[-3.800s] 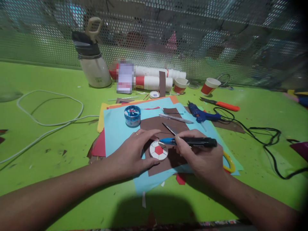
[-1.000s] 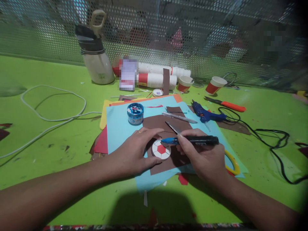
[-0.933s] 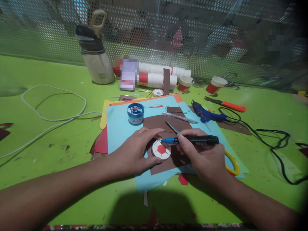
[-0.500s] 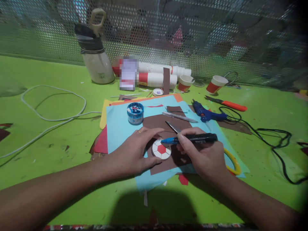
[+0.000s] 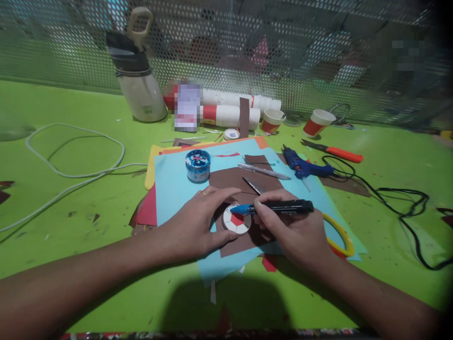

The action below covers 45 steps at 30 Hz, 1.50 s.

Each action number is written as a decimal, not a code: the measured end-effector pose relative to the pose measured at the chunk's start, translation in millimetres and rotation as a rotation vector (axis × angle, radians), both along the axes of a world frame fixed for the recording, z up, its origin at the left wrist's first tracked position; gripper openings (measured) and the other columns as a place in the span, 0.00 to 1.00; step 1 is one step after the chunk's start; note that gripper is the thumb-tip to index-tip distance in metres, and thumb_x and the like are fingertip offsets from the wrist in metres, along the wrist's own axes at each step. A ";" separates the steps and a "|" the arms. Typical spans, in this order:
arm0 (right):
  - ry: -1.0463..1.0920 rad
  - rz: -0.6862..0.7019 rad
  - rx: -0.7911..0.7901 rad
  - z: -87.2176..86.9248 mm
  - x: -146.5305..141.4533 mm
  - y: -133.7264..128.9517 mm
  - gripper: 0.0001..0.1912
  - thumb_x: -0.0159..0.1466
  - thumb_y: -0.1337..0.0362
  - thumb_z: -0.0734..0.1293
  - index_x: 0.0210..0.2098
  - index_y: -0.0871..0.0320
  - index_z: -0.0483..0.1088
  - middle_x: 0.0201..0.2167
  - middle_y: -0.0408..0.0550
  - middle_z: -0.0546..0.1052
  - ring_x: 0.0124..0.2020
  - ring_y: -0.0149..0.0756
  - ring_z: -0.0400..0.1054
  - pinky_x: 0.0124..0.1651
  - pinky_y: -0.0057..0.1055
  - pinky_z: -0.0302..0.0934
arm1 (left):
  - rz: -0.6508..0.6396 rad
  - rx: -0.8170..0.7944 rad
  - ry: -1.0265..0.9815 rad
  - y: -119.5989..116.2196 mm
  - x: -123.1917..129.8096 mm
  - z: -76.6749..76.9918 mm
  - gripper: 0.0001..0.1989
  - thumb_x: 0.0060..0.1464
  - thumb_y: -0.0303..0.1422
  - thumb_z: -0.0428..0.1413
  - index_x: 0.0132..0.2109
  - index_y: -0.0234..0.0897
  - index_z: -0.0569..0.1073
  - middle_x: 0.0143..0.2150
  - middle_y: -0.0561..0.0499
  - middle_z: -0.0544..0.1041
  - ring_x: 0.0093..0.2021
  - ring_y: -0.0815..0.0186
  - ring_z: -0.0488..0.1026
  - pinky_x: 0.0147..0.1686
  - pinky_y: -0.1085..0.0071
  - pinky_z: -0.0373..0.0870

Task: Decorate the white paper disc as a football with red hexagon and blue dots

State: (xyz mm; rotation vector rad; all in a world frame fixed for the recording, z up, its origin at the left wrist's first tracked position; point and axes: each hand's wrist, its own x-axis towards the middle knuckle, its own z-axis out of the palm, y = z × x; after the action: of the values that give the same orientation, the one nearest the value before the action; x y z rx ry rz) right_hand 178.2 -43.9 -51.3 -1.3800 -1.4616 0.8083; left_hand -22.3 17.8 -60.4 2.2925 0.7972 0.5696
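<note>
My left hand (image 5: 200, 222) steadies a small round white disc (image 5: 230, 225) between thumb and fingers. The disc has a red centre patch and dark lines like a football. In my right hand (image 5: 295, 231) is a black marker (image 5: 286, 206), its blue end over the disc's upper part; whether the tip touches is hidden. Beneath the disc lies brown paper (image 5: 226, 178) on light blue sheets (image 5: 170, 189). Scissors with yellow handles (image 5: 345, 236) lie partly under my right hand, their blade tip (image 5: 251, 185) showing beyond it.
A blue-lidded jar (image 5: 197, 165) and a silver pen (image 5: 264, 171) lie on the papers. Right of them are a blue glue gun (image 5: 306, 166) with a black cord and an orange-handled cutter (image 5: 341, 153). Stacked paper cups (image 5: 230, 117) and a bottle (image 5: 143, 97) stand behind. A white cable (image 5: 122, 160) crosses the left.
The marker and my right hand have shifted slightly left, so the marker covers more of the disc's top. My left hand keeps its place on the disc.
</note>
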 end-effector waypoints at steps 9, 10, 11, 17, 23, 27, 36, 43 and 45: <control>0.009 0.003 -0.028 0.2 -1.4 0.6 0.06 0.64 0.60 0.67 0.35 0.55 0.71 0.21 0.39 0.72 0.19 0.27 0.64 0.22 0.26 0.62 | -0.008 -0.003 0.002 0.2 0.2 0.3 0.32 0.54 0.37 0.62 0.62 0.38 0.60 0.57 0.42 0.70 0.56 0.55 0.66 0.55 0.57 0.65; 0.009 0.003 -0.029 0.2 -1.3 0.6 0.06 0.64 0.60 0.67 0.35 0.55 0.71 0.21 0.40 0.72 0.19 0.27 0.64 0.22 0.26 0.62 | -0.006 -0.004 0.002 0.2 0.2 0.1 0.32 0.54 0.37 0.62 0.62 0.37 0.60 0.57 0.42 0.70 0.56 0.55 0.66 0.55 0.57 0.65; 0.004 0.003 -0.028 0.4 -1.3 0.5 0.06 0.64 0.60 0.67 0.35 0.55 0.71 0.22 0.40 0.72 0.19 0.27 0.65 0.23 0.26 0.62 | -0.004 -0.007 0.001 0.2 0.2 0.0 0.32 0.54 0.37 0.62 0.62 0.37 0.60 0.57 0.42 0.70 0.56 0.55 0.66 0.55 0.57 0.65; -0.094 -0.024 0.007 5.9 -2.4 0.8 0.05 0.63 0.61 0.67 0.34 0.56 0.72 0.23 0.41 0.74 0.22 0.28 0.67 0.26 0.26 0.63 | -0.009 -0.015 0.001 0.8 -0.2 0.7 0.33 0.53 0.36 0.62 0.63 0.38 0.60 0.57 0.43 0.71 0.56 0.54 0.66 0.55 0.56 0.65; -0.090 -0.039 0.012 6.7 -4.1 0.9 0.06 0.62 0.60 0.69 0.34 0.56 0.73 0.21 0.41 0.74 0.22 0.29 0.68 0.26 0.27 0.64 | -0.013 -0.016 0.016 0.3 0.8 0.3 0.32 0.53 0.36 0.62 0.62 0.40 0.60 0.58 0.43 0.70 0.56 0.54 0.66 0.55 0.55 0.65; -0.040 -0.047 0.004 3.5 -4.6 1.6 0.08 0.61 0.59 0.69 0.32 0.56 0.72 0.20 0.40 0.73 0.22 0.30 0.68 0.24 0.27 0.63 | -0.009 -0.034 0.010 0.1 -0.2 -0.9 0.31 0.54 0.36 0.61 0.62 0.40 0.60 0.59 0.43 0.70 0.58 0.54 0.65 0.57 0.55 0.64; 0.030 -0.184 0.073 12.1 -1.6 2.5 0.07 0.61 0.59 0.70 0.30 0.55 0.72 0.17 0.40 0.74 0.15 0.30 0.67 0.18 0.27 0.63 | 0.000 -0.050 0.013 1.3 -0.6 -2.9 0.32 0.53 0.37 0.62 0.62 0.42 0.60 0.60 0.44 0.68 0.58 0.54 0.66 0.57 0.55 0.64; -0.014 -0.172 0.051 13.3 0.6 3.2 0.07 0.61 0.59 0.69 0.29 0.53 0.72 0.17 0.40 0.74 0.15 0.30 0.66 0.18 0.28 0.64 | -0.002 -0.057 0.026 0.1 -1.6 0.3 0.32 0.54 0.37 0.62 0.63 0.40 0.60 0.60 0.44 0.68 0.59 0.55 0.64 0.57 0.56 0.64; -0.024 -0.158 0.057 9.4 1.1 3.3 0.07 0.61 0.59 0.69 0.30 0.54 0.72 0.17 0.40 0.73 0.15 0.30 0.66 0.18 0.28 0.63 | -0.001 -0.057 0.026 0.1 -1.7 0.4 0.32 0.54 0.37 0.61 0.62 0.39 0.60 0.59 0.43 0.68 0.58 0.55 0.65 0.57 0.56 0.64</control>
State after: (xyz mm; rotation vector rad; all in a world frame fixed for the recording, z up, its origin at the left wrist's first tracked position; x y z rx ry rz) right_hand 179.3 -40.6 -41.9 -1.4465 -1.3641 0.6473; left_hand -24.0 17.9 -60.0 2.2527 0.8146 0.5111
